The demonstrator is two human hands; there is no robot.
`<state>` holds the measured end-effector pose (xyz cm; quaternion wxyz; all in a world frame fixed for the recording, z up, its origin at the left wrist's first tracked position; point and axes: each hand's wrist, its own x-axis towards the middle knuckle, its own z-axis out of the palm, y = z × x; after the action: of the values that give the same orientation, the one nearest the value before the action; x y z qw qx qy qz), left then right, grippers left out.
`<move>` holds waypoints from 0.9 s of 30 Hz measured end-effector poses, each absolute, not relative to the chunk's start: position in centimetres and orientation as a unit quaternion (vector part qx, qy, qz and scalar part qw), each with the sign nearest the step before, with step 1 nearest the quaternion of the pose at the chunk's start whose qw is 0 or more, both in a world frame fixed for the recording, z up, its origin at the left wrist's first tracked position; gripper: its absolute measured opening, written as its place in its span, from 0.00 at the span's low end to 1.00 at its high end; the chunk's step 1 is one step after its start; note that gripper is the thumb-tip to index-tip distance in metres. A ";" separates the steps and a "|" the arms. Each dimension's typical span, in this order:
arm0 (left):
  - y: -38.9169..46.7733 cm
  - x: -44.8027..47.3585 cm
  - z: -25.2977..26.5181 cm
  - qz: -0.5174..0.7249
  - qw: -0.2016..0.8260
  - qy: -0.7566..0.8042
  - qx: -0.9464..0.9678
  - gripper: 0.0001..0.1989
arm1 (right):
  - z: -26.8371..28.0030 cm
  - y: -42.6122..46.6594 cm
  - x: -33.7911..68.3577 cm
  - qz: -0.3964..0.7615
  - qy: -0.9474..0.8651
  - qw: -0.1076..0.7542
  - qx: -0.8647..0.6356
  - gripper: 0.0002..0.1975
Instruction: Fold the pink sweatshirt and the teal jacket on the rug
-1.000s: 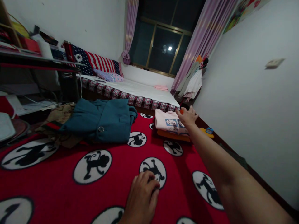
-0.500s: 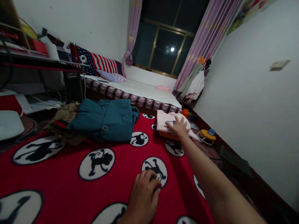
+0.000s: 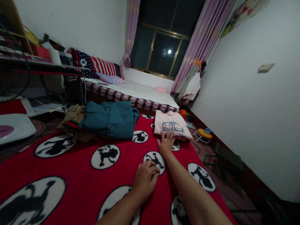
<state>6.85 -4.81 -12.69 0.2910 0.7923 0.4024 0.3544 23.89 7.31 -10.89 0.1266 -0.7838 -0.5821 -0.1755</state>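
My right hand [image 3: 167,143] is open, fingers spread, at the near edge of a folded pale pink shirt [image 3: 161,120] with a blue smiley print. Whether the fingertips touch the shirt I cannot tell. An orange edge of cloth shows beneath it. Nearer to me, my left hand [image 3: 145,178] lies on or just over the red blanket [image 3: 131,162] with its monkey circles, fingers loosely bent and apart, holding nothing. To the left rests a folded teal coat [image 3: 112,120] with a button, beside and partly over a tan garment [image 3: 75,118] with a green-red stripe.
A low bed [image 3: 140,89] with pillows stands under the window. At left are a cluttered desk [image 3: 47,64] and a white stool seat [image 3: 14,128]. On the right are a yellow round stool [image 3: 204,133], a dark folding stool [image 3: 227,156] and hanging clothes [image 3: 193,86].
My right hand has drawn back from the top of the pink shirt to its near edge, uncovering the smiley print. My left hand stays low over the blanket. The view has shifted slightly.
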 end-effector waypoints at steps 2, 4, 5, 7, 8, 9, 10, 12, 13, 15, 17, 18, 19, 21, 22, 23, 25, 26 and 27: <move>-4.8 6.8 -12.6 0.353 0.287 0.404 0.794 0.10 | -12.4 5.1 21.7 -0.098 -0.622 0.108 -0.770 0.31; -4.8 6.7 -12.5 0.353 0.277 0.406 0.796 0.10 | -13.1 3.2 20.0 -0.036 -0.639 0.092 -0.763 0.31; -4.7 6.6 -12.5 0.351 0.272 0.406 0.799 0.09 | -13.2 2.3 19.4 -0.020 -0.639 0.090 -0.763 0.31; -4.7 6.3 -12.5 0.344 0.268 0.400 0.806 0.08 | -13.2 0.9 18.7 -0.005 -0.637 0.102 -0.764 0.30; -4.7 6.2 -12.5 0.339 0.271 0.393 0.811 0.08 | -13.2 0.3 18.6 0.000 -0.636 0.116 -0.763 0.29; -4.8 6.2 -12.5 0.335 0.274 0.383 0.816 0.07 | -13.2 -0.2 18.7 0.006 -0.637 0.135 -0.759 0.28; -4.9 6.1 -12.7 0.334 0.277 0.373 0.820 0.07 | -13.2 -0.5 18.9 0.013 -0.638 0.159 -0.753 0.26; -5.1 6.2 -13.0 0.337 0.281 0.359 0.824 0.07 | -13.4 -0.8 19.5 0.027 -0.636 0.224 -0.738 0.21; -5.2 6.2 -13.1 0.339 0.285 0.353 0.824 0.07 | -13.6 -0.8 19.8 0.037 -0.635 0.261 -0.726 0.19; -5.0 6.0 -13.1 0.344 0.298 0.338 0.824 0.10 | -14.0 -0.6 20.6 0.063 -0.629 0.340 -0.696 0.14; -3.8 4.9 -12.2 0.358 0.281 0.334 0.825 0.12 | -14.5 -0.3 21.2 0.091 -0.620 0.407 -0.664 0.14; -2.6 3.9 -11.3 0.368 0.249 0.344 0.827 0.13 | -14.7 -0.2 21.4 0.103 -0.615 0.431 -0.652 0.14; -1.1 2.6 -10.1 0.381 0.201 0.369 0.823 0.14 | -14.8 -0.1 21.5 0.113 -0.610 0.448 -0.644 0.14; 2.6 -0.8 -7.1 0.391 0.084 0.449 0.799 0.14 | -15.1 0.0 21.6 0.123 -0.603 0.463 -0.638 0.14; 4.7 -2.7 -5.5 0.397 0.036 0.502 0.768 0.14 | -15.1 0.1 21.6 0.125 -0.601 0.465 -0.638 0.14; 6.8 -4.7 -4.1 0.395 0.002 0.562 0.727 0.16 | -15.2 0.1 21.6 0.124 -0.600 0.464 -0.639 0.14; 10.4 -8.5 -1.9 0.384 -0.015 0.659 0.646 0.23 | -15.2 0.2 21.5 0.116 -0.599 0.461 -0.644 0.14; 11.7 -10.0 -1.3 0.377 -0.009 0.688 0.620 0.27 | -15.2 0.3 21.5 0.110 -0.598 0.458 -0.648 0.14; 12.8 -11.4 -1.0 0.367 0.005 0.712 0.599 0.30 | -15.2 0.3 21.5 0.105 -0.598 0.455 -0.652 0.14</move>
<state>-11.36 12.76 -1.01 0.0048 0.5989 0.7116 0.3673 21.48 0.32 -15.22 0.4549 -0.6517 -0.5979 0.1046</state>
